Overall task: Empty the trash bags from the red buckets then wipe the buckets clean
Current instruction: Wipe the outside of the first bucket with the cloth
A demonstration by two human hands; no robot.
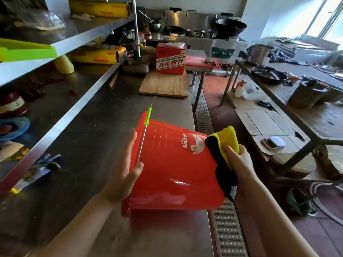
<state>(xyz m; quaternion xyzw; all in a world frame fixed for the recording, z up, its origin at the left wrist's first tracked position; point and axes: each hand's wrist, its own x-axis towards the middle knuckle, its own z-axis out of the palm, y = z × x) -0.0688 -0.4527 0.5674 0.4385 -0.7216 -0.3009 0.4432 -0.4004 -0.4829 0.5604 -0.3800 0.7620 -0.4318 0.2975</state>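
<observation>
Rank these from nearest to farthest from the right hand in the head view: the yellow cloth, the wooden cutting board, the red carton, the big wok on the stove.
From the right hand:
1. Yellow cloth, gripped in that hand against the red bucket.
2. Wooden cutting board, farther up the steel counter.
3. Red carton, standing at the board's far end.
4. Big wok, on the stove at the back wall.

steel counter (96,145), shelves (78,34), red tiled floor (213,89), bright window (330,19).

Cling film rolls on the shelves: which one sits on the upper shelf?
The yellow roll at the top of the frame lies on the upper shelf. The other roll lies a level below, beside a yellow cup.
</observation>
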